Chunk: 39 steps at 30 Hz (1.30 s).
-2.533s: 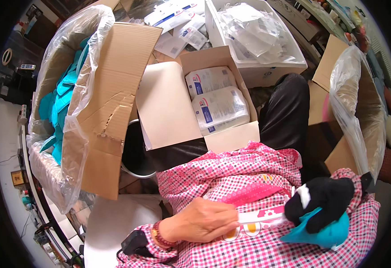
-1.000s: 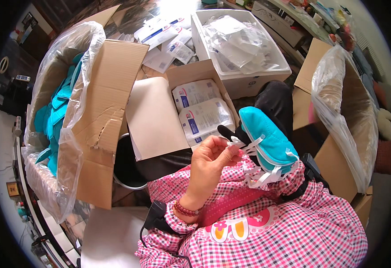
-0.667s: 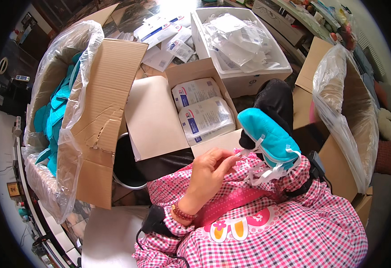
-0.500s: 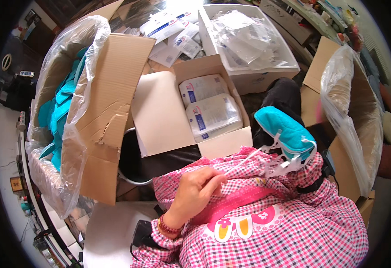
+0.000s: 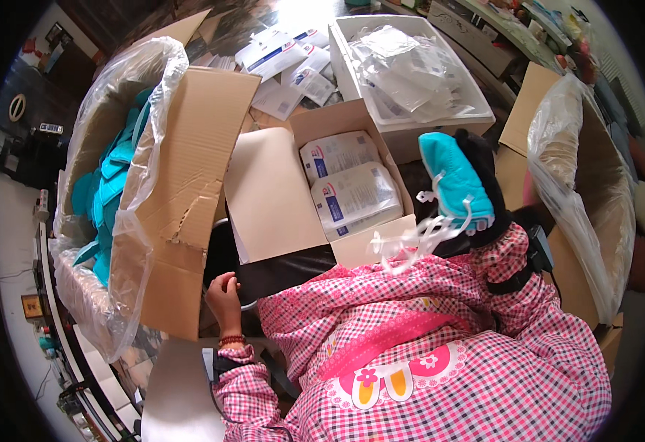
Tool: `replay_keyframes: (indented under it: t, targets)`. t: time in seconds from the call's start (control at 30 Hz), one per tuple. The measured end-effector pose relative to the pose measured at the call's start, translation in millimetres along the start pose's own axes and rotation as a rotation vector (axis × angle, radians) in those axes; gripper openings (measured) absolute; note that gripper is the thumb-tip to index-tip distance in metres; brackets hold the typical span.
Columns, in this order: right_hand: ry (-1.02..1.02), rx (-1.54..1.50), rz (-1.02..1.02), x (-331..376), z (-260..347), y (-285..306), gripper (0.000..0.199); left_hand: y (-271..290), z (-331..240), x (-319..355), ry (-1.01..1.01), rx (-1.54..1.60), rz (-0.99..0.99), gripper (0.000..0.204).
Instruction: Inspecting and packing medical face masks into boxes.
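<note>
A teal face mask with padded, stitched fabric is held up at the right, over my dark-clad leg. My right hand is behind it and out of sight; the pink checked sleeve leads up to it. Several white ear straps dangle from its lower side, smeared by motion. At the left, my left hand is over the rim of a dark bin, fingers loosely bent and nothing visible in them. A red bead bracelet circles that wrist.
A plastic-lined carton of teal masks stands left. An open box in front holds white packs. Behind it are a white tub of clear bags and scattered packs. Another lined carton stands right.
My left hand has let go of the white strap and swung left to the bin. The teal mask has moved up and tilted upright, its straps swinging left.
</note>
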State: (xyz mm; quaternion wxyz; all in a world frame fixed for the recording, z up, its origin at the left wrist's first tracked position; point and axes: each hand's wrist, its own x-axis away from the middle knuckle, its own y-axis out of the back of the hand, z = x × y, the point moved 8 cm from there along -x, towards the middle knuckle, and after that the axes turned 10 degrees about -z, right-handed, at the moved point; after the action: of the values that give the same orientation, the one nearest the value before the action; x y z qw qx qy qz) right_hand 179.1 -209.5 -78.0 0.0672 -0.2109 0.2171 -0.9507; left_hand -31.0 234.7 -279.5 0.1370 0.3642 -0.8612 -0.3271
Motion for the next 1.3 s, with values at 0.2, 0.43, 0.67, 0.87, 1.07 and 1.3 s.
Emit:
replay_keyframes:
  t: [0.2, 0.43, 0.67, 0.87, 1.07, 1.3]
  targets:
    - [-0.055, -0.023, 0.010, 4, -11, -10, 0.024, -11, -38, 0, -0.255, -0.044, -0.146, 0.037]
    - [-0.139, -0.080, 0.005, 5, -15, -12, 0.024, -21, -249, 97, -0.129, 0.577, 0.193, 0.024]
    - [-0.122, -0.002, 0.082, 9, -16, -16, 0.034, -54, -348, 143, -0.474, 0.608, 0.273, 0.057]
    - [0.376, 0.384, 0.038, 24, 17, -25, 0.042, -113, -344, 157, -0.285, 0.767, 0.731, 0.024]
    - [0.133, 0.129, -0.040, -8, 35, 24, 0.043, -112, -282, 148, -0.075, 0.655, 0.875, 0.019]
    - [0.028, 0.112, -0.026, -8, 31, 38, 0.044, -80, -263, 137, -0.389, 0.391, 0.780, 0.020]
